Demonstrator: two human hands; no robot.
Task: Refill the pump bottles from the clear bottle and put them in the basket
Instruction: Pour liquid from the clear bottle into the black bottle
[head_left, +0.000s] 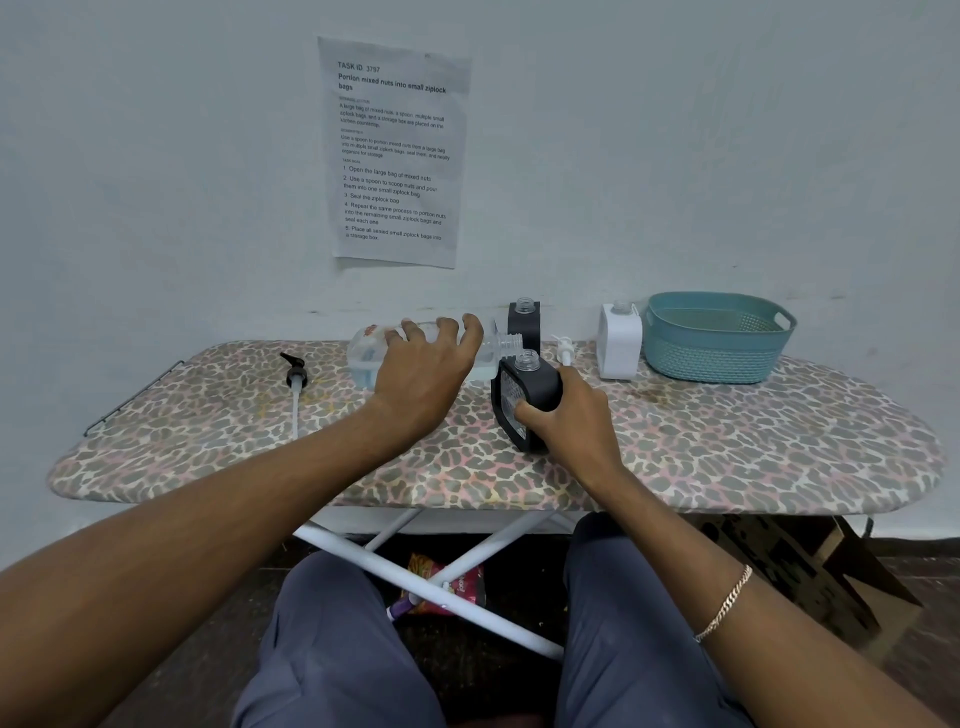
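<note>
Reaching over the ironing board (727, 457) from its near edge, both bare forearms stretch out, the right one wearing a chain bracelet (724, 605). The board's padded cover has a leopard-spot print; its far edge lies against the wall, with open cover to the left and along the front on the right. A sheet of printed paper (395, 150) hangs on the wall above.

The teal basket (717, 358), perforated plastic with handle slots, sits at the back right. The clear bottle (363, 358) lies nearly level over the middle of the board, pale blue liquid pooled low inside, uncapped mouth pointing right. The left hand (421, 374) is palm-down on it, fingers curled over its top. The right hand (566, 415) grips a black pump bottle (530, 384), thumb on its front face, fingers wrapped behind. That bottle tilts, its open neck just below the clear bottle's mouth; I cannot tell whether they touch.

A second black bottle (524, 322) stands behind, by the wall. A white bottle (618, 343) stands just beside the basket. A black pump head (295, 371) lies well to the left, and a white pump head (565, 349) between the bottles.
</note>
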